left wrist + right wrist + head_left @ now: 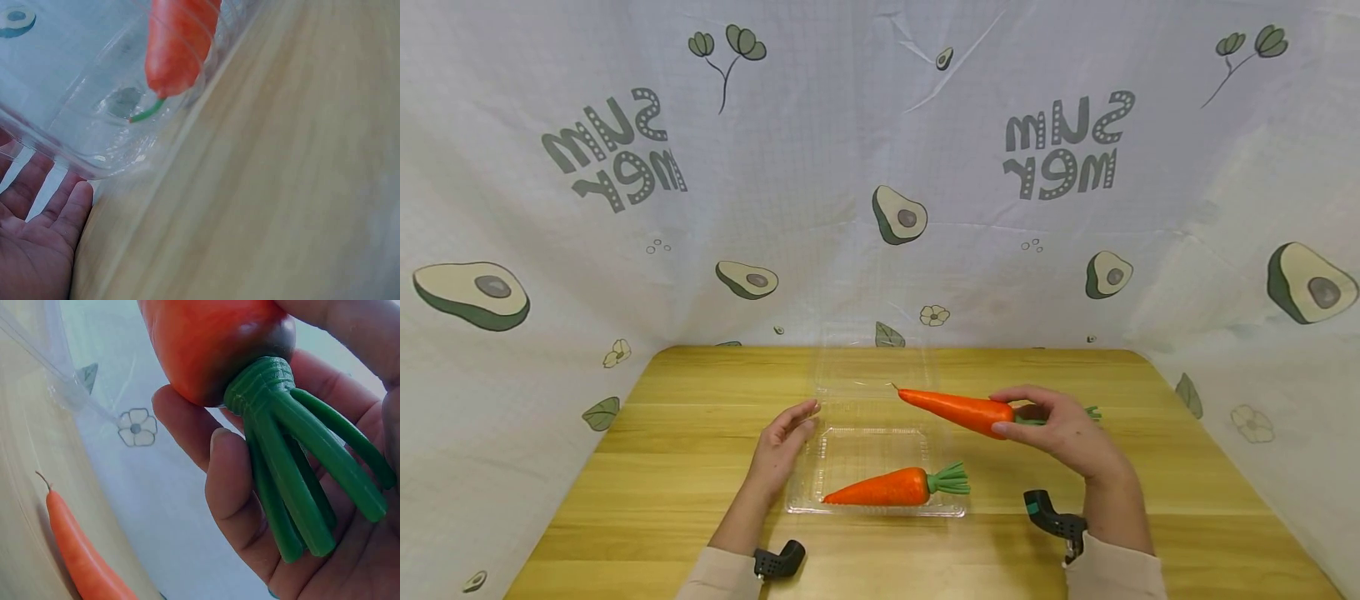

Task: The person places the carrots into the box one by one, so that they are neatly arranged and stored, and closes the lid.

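Observation:
My right hand holds an orange carrot above the right part of a clear plastic clamshell box. Fingers and thumb pinch the carrot's thick end, its thin tip pointing left; green stalks run into the palm. Inside the box, near its front edge, lies a second carrot with its green top over the right rim. My left hand rests at the box's left side, fingers loosely extended against the rim. Another carrot lies on the wood; in the head view my right hand mostly hides it.
The box's transparent lid stands folded back toward the rear wall. A pale cloth printed with avocados surrounds the wooden table at the back and sides. Black wrist cameras are strapped to both wrists.

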Demonstrator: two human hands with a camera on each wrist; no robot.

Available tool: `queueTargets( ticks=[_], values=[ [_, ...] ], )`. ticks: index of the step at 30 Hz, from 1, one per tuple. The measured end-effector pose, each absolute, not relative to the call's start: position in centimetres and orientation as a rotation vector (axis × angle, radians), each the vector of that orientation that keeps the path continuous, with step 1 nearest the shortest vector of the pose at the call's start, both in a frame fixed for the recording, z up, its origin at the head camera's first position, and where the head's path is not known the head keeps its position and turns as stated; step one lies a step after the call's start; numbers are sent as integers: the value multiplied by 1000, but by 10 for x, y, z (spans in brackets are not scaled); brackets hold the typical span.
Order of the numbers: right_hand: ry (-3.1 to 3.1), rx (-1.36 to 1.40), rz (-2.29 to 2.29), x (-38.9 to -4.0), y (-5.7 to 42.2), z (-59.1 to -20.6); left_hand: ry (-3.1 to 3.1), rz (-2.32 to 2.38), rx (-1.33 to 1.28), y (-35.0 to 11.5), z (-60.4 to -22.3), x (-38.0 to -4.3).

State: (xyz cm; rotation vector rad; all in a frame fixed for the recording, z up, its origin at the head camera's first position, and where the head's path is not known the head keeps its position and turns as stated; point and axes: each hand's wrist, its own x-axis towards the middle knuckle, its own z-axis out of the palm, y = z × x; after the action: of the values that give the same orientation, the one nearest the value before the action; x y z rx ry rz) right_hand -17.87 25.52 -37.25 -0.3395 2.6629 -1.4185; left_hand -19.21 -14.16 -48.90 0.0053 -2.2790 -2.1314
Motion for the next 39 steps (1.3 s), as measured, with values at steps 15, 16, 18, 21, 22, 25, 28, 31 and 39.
queueTargets(
  ticks=[15, 16, 18, 21, 22, 25, 28, 31, 39],
  values=[
    [2689, -349, -1446, -181, 240, -372, -2266, -2090, -43, -141, -491, -193],
    [2689, -350, -1441, -181, 239, -372, -2261, -2098, -47, -141, -491, -193],
    [2685, -359, -1431, -182, 237, -372, -2254, -2109, -58, -141, -491, -193],
    [2677, -371, -1417, -183, 233, -373, -2248, -2123, -58, -141, -490, -193],
    [2676, -375, -1414, -183, 232, -373, -2247, -2124, -59, -141, -490, -193],
    [2666, -399, -1416, -184, 228, -374, -2247, -2125, -55, -141, -490, -193],
    [2648, -426, -1425, -184, 225, -376, -2246, -2128, -52, -141, -491, -193],
    [2623, -454, -1442, -184, 222, -377, -2247, -2128, -49, -141, -491, -193],
    [2617, -549, -1430, -185, 214, -380, -2237, -2136, -63, -141, -491, -193]
  ],
)
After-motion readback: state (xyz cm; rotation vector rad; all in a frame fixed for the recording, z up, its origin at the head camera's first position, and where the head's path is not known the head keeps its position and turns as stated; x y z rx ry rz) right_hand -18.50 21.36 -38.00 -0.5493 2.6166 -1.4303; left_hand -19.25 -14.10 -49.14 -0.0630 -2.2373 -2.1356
